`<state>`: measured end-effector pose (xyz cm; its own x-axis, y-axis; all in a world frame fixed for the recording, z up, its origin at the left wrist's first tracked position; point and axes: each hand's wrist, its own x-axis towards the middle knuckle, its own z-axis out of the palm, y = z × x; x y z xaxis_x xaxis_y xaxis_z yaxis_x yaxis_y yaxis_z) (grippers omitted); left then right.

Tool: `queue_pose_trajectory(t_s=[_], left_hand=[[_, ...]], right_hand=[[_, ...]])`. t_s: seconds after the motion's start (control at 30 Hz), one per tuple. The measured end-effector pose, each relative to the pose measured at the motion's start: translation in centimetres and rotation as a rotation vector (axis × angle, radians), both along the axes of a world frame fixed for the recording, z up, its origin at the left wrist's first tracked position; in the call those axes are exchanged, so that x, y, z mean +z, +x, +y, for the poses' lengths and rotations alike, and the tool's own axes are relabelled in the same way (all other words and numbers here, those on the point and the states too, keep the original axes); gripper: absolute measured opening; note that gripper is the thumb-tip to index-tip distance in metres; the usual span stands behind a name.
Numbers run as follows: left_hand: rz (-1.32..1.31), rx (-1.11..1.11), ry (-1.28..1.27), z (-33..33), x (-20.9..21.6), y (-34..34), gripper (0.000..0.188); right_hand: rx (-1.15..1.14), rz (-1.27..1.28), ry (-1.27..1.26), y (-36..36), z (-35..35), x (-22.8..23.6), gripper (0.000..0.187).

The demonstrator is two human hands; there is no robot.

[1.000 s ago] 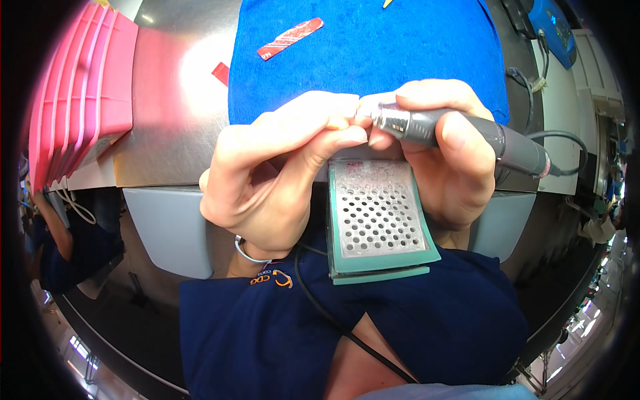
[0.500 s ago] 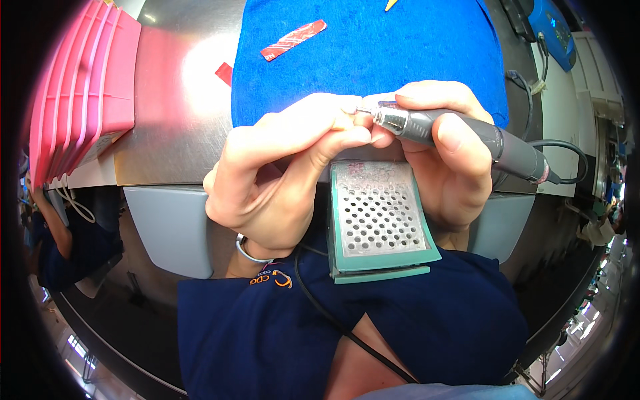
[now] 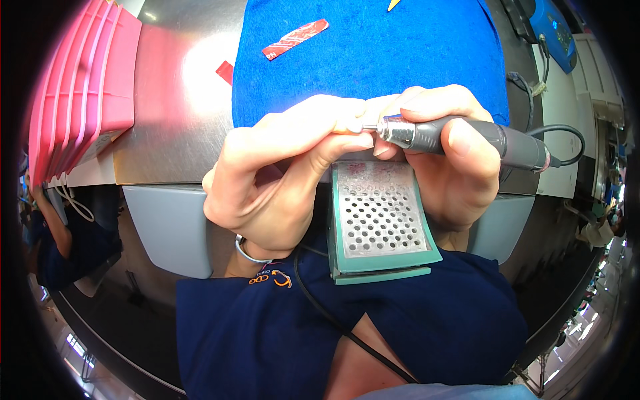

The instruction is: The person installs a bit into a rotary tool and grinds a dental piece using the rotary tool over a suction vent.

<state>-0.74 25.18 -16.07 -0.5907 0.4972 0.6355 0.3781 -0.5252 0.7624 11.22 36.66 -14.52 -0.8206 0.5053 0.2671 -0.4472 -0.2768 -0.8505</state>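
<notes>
In my right hand [image 3: 457, 153] lies a dark grey rotary handpiece [image 3: 497, 141], gripped like a pen between thumb and fingers. Its silver collar and thin metal bit point left, meeting the fingertips of my left hand [image 3: 280, 160]. That hand is closed in a pinch. Whatever sits between its thumb and forefinger is too small and covered to make out. Below both hands, a green-framed box with a perforated metal top [image 3: 380, 213] juts toward my body. A black cord [image 3: 567, 129] runs from the handpiece's rear end.
A blue towel [image 3: 373, 60] covers the metal worktop [image 3: 173, 143], with a red strip [image 3: 295, 39] on it. Pink ribbed trays [image 3: 100, 80] stand at the left. A blue device [image 3: 555, 37] sits at the far right. Another person's arm [image 3: 59, 223] shows at the left edge.
The handpiece has swung flatter, its tip slightly lower and its rear end higher. My right thumb and fingers shifted with it. My left hand has hardly moved.
</notes>
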Motion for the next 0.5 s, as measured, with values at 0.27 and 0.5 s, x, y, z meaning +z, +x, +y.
queue_pose_trajectory(t_s=[0.27,0.5], left_hand=[[0.009,0.029,0.006,0.61,-0.4,-0.08,0.028],[0.069,0.0,-0.042,-0.16,-0.09,-0.3,0.028]], right_hand=[[-0.031,0.044,-0.169,-0.31,-0.52,0.34,0.039],[0.013,0.082,-0.138,-0.14,-0.1,0.0,0.038]])
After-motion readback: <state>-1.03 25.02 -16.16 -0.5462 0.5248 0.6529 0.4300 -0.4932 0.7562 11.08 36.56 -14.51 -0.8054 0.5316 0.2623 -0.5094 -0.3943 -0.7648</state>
